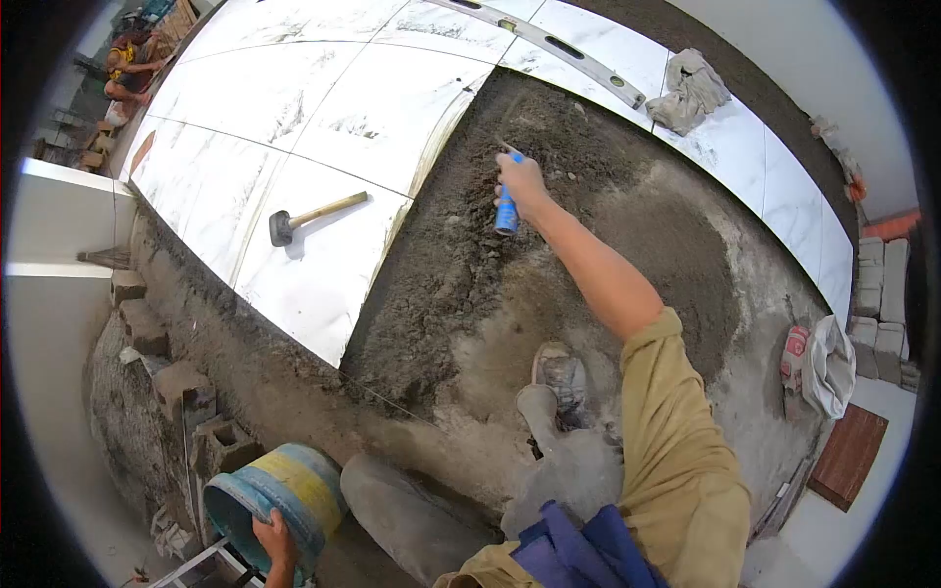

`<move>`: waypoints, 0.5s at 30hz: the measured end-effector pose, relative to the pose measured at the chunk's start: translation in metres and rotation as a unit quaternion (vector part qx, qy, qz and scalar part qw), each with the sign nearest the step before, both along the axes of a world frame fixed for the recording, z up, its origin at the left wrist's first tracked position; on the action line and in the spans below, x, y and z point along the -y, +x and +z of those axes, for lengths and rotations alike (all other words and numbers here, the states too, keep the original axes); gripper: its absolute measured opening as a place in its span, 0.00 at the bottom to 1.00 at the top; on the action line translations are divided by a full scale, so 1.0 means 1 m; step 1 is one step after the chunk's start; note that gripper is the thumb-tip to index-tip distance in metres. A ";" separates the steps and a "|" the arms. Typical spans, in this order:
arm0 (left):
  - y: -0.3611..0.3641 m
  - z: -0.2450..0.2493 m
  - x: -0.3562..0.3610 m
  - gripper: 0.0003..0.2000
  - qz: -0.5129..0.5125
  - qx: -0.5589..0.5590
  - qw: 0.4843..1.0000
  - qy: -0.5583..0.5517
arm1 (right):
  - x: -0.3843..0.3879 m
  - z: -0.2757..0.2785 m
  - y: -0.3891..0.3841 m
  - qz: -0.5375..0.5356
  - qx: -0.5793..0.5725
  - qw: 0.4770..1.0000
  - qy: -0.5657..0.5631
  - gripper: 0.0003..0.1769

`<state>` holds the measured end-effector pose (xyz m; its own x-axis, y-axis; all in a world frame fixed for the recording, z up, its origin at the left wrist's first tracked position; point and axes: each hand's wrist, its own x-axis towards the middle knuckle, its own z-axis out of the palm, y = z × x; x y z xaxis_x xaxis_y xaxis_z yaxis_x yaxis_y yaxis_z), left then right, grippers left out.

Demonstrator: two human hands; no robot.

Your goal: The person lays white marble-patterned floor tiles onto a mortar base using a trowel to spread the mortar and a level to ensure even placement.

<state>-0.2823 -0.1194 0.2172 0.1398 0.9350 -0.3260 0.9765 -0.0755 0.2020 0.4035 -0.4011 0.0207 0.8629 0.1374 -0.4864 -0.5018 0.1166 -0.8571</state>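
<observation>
right hand (521,181) gripping blue-handled trowel (507,214), reaching over mortar bed (461,274) next to laid tiles (323,108) | left hand (274,541) clutching bucket (294,480) rim, low left | rubber mallet (314,218) lying on tile

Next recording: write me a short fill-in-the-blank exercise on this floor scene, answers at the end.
The right hand grips a tool with a ____ handle over the mortar bed.
The left hand holds the rim of a ____.
The mallet lies on a white ____.
A crumpled ____ lies near one end of the level.
Missing words: blue; bucket; tile; cloth.
</observation>
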 end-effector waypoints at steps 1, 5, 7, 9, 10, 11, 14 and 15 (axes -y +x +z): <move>-0.001 0.000 0.000 0.36 -0.007 -0.022 1.000 0.004 | -0.014 0.009 0.005 0.025 -0.004 1.000 -0.011 0.13; -0.008 -0.007 -0.006 0.36 -0.013 -0.135 0.989 0.062 | -0.082 0.011 0.039 0.097 0.006 0.995 -0.015 0.14; -0.022 -0.018 -0.008 0.35 -0.017 -0.035 0.996 0.083 | -0.098 -0.009 0.064 0.095 0.017 0.995 -0.022 0.15; -0.013 -0.005 -0.006 0.30 -0.100 0.033 0.994 0.036 | -0.105 -0.034 0.084 0.081 -0.013 0.996 0.038 0.18; -0.012 -0.008 -0.005 0.30 -0.086 0.044 0.994 0.044 | -0.097 -0.034 0.088 0.062 -0.023 0.998 0.007 0.22; -0.013 -0.009 -0.005 0.30 -0.072 0.052 0.995 0.051 | -0.083 -0.037 0.090 0.060 0.023 0.998 -0.018 0.25; -0.010 -0.008 -0.002 0.30 -0.056 -0.028 0.995 0.073 | -0.025 -0.003 0.085 0.037 0.035 0.959 -0.280 0.29; -0.004 -0.002 0.001 0.30 -0.047 -0.035 0.996 0.069 | 0.000 -0.066 0.121 0.060 0.054 0.934 -0.347 0.31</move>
<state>-0.2863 -0.1201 0.2152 0.2102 0.9552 -0.2082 0.9751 -0.1893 0.1159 0.5247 -0.4006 -0.0455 0.9105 -0.0810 -0.4056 -0.3824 -0.5381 -0.7511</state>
